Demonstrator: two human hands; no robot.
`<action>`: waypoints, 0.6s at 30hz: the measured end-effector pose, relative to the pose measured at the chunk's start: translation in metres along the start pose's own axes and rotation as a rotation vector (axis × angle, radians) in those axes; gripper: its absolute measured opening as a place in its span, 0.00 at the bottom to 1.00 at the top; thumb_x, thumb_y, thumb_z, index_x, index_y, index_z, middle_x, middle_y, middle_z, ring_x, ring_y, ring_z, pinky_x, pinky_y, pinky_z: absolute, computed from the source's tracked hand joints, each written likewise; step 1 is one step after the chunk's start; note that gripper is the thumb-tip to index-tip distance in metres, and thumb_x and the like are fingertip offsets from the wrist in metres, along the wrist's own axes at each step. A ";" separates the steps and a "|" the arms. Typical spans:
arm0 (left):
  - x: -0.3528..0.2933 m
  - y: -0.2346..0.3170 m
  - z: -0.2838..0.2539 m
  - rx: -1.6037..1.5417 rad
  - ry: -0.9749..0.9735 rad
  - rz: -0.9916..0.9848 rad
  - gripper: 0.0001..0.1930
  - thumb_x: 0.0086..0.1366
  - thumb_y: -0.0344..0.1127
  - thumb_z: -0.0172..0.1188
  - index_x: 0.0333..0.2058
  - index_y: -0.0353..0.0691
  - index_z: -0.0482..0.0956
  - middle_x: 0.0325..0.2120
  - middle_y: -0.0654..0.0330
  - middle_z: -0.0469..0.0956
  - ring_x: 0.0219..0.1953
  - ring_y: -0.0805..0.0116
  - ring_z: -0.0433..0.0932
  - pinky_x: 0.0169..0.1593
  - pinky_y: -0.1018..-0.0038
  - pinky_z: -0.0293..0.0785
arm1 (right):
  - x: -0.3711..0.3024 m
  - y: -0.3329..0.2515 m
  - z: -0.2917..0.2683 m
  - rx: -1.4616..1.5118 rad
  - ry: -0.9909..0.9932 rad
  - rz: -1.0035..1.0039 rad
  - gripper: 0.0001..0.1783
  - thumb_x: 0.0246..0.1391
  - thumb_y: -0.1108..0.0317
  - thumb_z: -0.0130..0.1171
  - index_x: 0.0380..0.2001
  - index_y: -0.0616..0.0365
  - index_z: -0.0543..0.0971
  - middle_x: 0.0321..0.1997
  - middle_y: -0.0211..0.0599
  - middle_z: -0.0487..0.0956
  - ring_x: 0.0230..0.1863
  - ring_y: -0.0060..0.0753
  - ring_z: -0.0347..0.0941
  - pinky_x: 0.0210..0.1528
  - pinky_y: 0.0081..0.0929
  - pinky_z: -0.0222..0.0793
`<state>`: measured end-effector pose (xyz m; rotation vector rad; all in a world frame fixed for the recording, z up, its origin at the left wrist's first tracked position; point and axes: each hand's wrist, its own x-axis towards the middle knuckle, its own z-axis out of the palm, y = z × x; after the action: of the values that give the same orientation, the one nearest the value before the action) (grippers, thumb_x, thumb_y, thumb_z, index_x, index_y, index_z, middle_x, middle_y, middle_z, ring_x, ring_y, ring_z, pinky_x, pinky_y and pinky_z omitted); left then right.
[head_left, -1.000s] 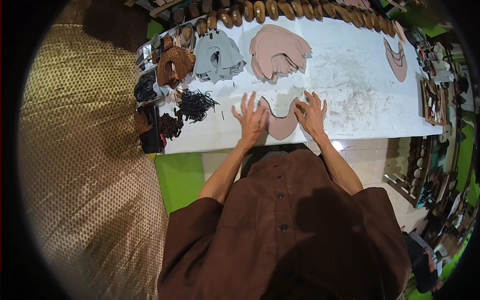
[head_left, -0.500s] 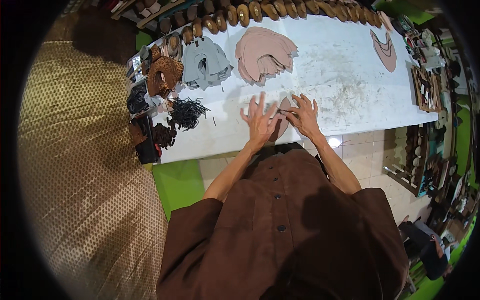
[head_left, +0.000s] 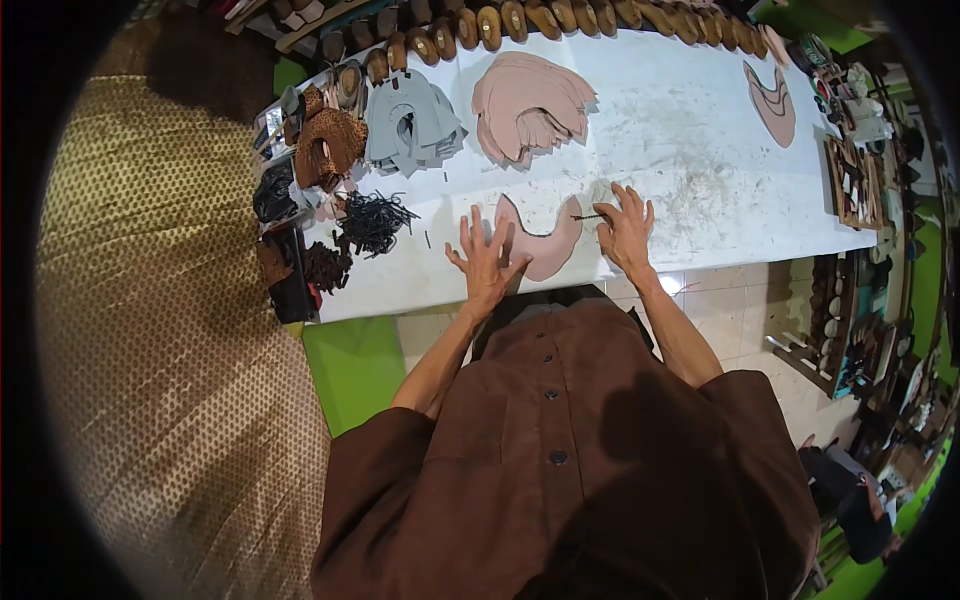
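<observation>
A pink U-shaped shoe upper piece (head_left: 552, 258) lies flat near the table's front edge, its two arms pointing away from me. My left hand (head_left: 484, 265) rests at its left side with fingers spread, thumb and fingertips touching or just over the piece. To the right of the piece, my right hand (head_left: 628, 230) pinches a short, thin dark strip (head_left: 588, 217) between thumb and forefinger. The strip's free end points left, over the upper's right arm. A tangled pile of black strips (head_left: 374, 224) lies to the left, with a few loose ones beside it.
Stacks of pink uppers (head_left: 525, 95) and grey uppers (head_left: 400, 120) lie farther back. Leopard-print pieces (head_left: 330, 145) and a dark brown strip pile (head_left: 328, 270) sit left. Wooden shoe lasts (head_left: 488, 28) line the far edge. At right are another pink upper (head_left: 775, 115) and a wooden tray (head_left: 850, 185).
My hands have parted: the left moved left and nearer me, the right moved slightly right with the dark strip. The pink upper now lies uncovered between them.
</observation>
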<state>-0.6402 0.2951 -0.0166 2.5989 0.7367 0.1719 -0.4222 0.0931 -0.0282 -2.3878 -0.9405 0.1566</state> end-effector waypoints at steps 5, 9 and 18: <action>-0.004 -0.012 -0.005 -0.042 0.010 -0.141 0.51 0.57 0.69 0.73 0.76 0.61 0.65 0.82 0.46 0.36 0.82 0.41 0.35 0.69 0.21 0.24 | 0.001 -0.010 -0.005 -0.003 -0.053 -0.093 0.13 0.58 0.60 0.67 0.44 0.48 0.90 0.76 0.43 0.68 0.81 0.54 0.54 0.79 0.70 0.35; -0.005 -0.015 -0.006 -0.047 0.008 -0.207 0.52 0.55 0.69 0.74 0.76 0.62 0.65 0.82 0.47 0.35 0.82 0.41 0.34 0.69 0.21 0.25 | 0.002 -0.013 0.000 -0.011 -0.063 -0.137 0.17 0.59 0.49 0.71 0.42 0.48 0.90 0.76 0.42 0.68 0.81 0.54 0.53 0.80 0.68 0.33; 0.005 -0.022 -0.012 -0.070 0.076 -0.156 0.42 0.57 0.57 0.77 0.71 0.62 0.73 0.82 0.48 0.39 0.82 0.40 0.34 0.69 0.20 0.25 | 0.008 -0.011 0.001 -0.020 -0.152 -0.153 0.10 0.67 0.57 0.63 0.42 0.49 0.86 0.76 0.37 0.68 0.81 0.51 0.53 0.80 0.68 0.33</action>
<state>-0.6492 0.3192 -0.0158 2.4684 0.9393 0.2461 -0.4237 0.1054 -0.0222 -2.3360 -1.1955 0.2739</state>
